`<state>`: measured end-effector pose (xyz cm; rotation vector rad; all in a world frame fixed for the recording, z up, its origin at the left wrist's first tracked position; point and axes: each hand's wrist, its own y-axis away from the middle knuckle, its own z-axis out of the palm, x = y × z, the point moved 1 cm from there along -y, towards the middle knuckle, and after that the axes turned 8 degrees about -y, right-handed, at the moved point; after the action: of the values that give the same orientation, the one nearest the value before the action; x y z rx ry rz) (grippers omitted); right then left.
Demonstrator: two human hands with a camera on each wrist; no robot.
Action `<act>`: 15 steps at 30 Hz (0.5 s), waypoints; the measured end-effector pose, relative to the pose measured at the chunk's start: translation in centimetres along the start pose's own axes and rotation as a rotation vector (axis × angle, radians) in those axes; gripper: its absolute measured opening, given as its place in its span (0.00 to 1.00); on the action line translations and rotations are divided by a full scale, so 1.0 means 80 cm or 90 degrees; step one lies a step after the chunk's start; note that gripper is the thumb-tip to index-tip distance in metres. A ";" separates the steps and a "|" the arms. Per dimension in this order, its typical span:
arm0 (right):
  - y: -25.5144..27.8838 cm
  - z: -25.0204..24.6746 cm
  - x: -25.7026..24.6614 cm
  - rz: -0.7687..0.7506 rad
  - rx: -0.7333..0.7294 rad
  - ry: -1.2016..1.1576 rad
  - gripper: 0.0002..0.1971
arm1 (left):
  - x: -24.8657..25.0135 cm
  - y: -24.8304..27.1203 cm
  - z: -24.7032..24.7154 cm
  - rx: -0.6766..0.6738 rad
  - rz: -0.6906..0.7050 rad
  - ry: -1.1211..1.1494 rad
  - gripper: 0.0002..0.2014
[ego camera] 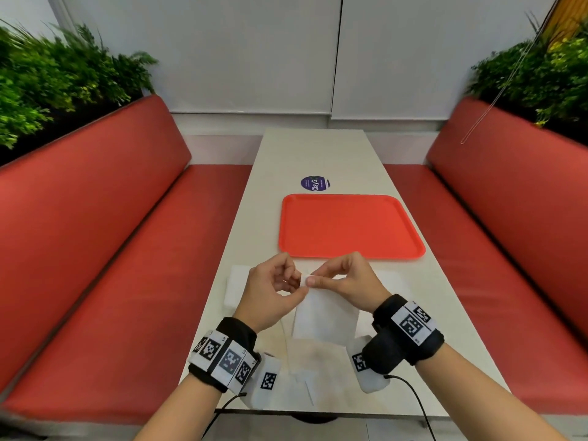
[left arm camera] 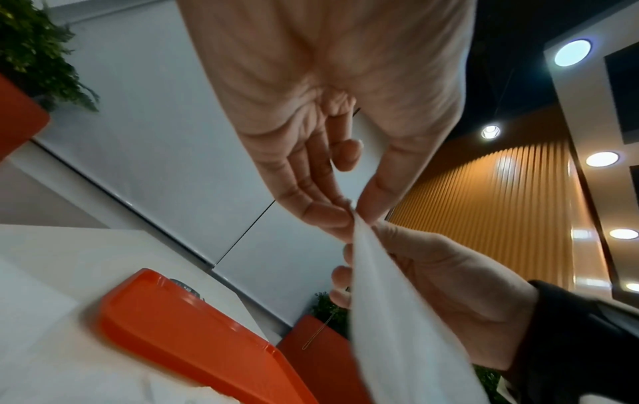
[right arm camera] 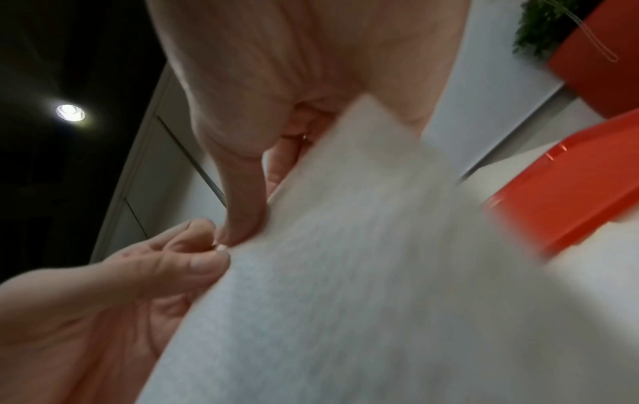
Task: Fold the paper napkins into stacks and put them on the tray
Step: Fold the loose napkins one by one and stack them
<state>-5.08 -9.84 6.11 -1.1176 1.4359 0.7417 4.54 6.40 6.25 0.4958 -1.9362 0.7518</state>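
A white paper napkin (ego camera: 324, 316) hangs above the near part of the table, held up by one top corner. My left hand (ego camera: 273, 291) and my right hand (ego camera: 343, 278) meet at that corner and both pinch it between thumb and fingers. In the left wrist view the napkin (left arm camera: 390, 314) drops down from the pinch of my left hand (left arm camera: 349, 210), with my right hand (left arm camera: 449, 278) behind it. The right wrist view shows the napkin (right arm camera: 345, 273) blurred, filling the frame under my right hand (right arm camera: 242, 218). An empty orange tray (ego camera: 350, 227) lies just beyond the hands.
A stack of white napkins (ego camera: 237, 288) sits on the table (ego camera: 318, 154) left of my left hand; more white paper (ego camera: 394, 281) lies to the right and near the front edge (ego camera: 305, 361). A round purple sticker (ego camera: 315, 183) lies beyond the tray. Red benches (ego camera: 111, 249) flank the table.
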 end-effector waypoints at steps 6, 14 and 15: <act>-0.010 0.025 0.028 0.104 -0.036 -0.016 0.05 | -0.043 0.023 -0.029 0.094 -0.136 0.048 0.14; -0.035 0.060 0.066 0.199 -0.053 -0.076 0.20 | -0.111 0.042 -0.114 0.155 -0.293 0.137 0.06; -0.039 0.073 0.068 0.227 -0.062 -0.104 0.23 | -0.116 0.039 -0.117 0.148 -0.309 0.149 0.05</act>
<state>0.36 -6.86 0.16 -0.8584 1.4881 1.1394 12.81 15.37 0.28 0.9363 -1.4372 0.6812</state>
